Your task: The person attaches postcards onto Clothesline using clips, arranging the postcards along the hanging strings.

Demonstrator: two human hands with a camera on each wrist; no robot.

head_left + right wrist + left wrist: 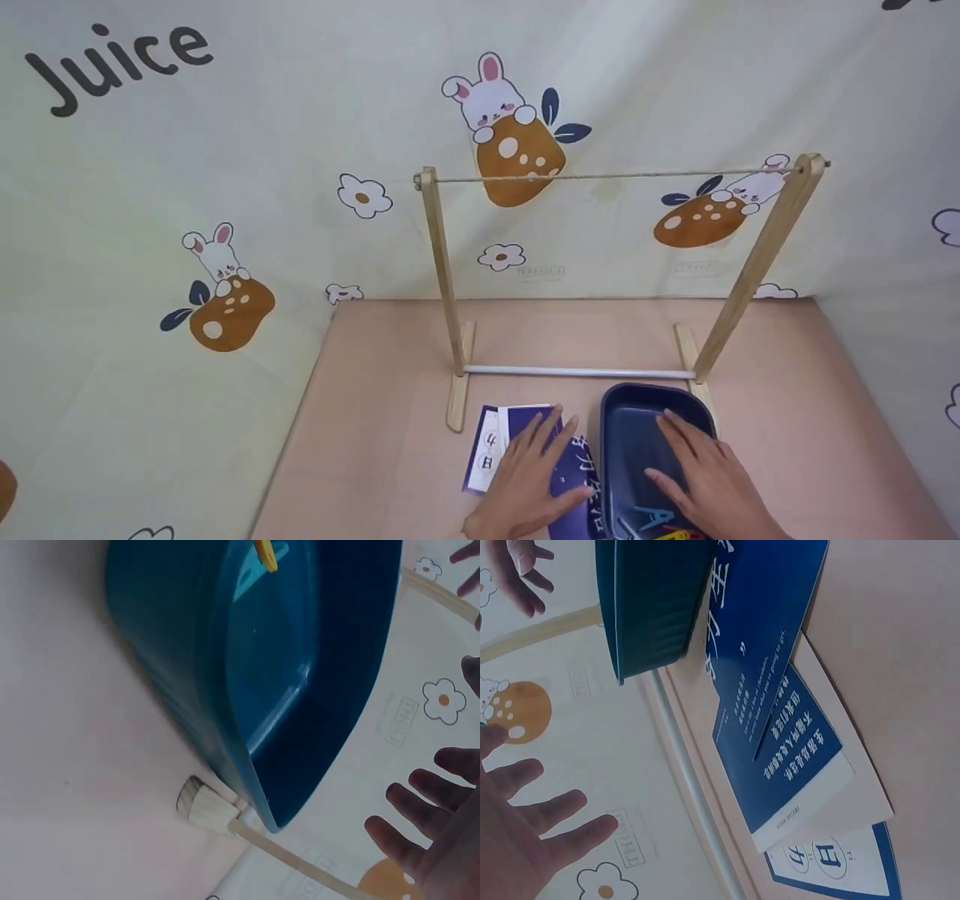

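Note:
Over the blue printed cards (574, 487) my left hand (529, 469) hovers with fingers spread, holding nothing. The cards overlap in a loose stack; in the left wrist view a dark blue card (761, 630) lies on top of a blue-and-white one (795, 757). My right hand (712, 472) hangs over the right side of a dark blue plastic basin (611, 450), its fingers extended and nothing in them. Inside the basin's near end lie a blue clothespin (654, 516) and a yellow clothespin (675, 534), partly cut off by the frame edge.
Behind the cards and basin stands a wooden frame (442, 277) with a string (622, 176) across its top and a white rod (577, 372) low down. The basin stands close to the frame's right foot. A printed cloth (300, 150) surrounds the pinkish table (375, 450).

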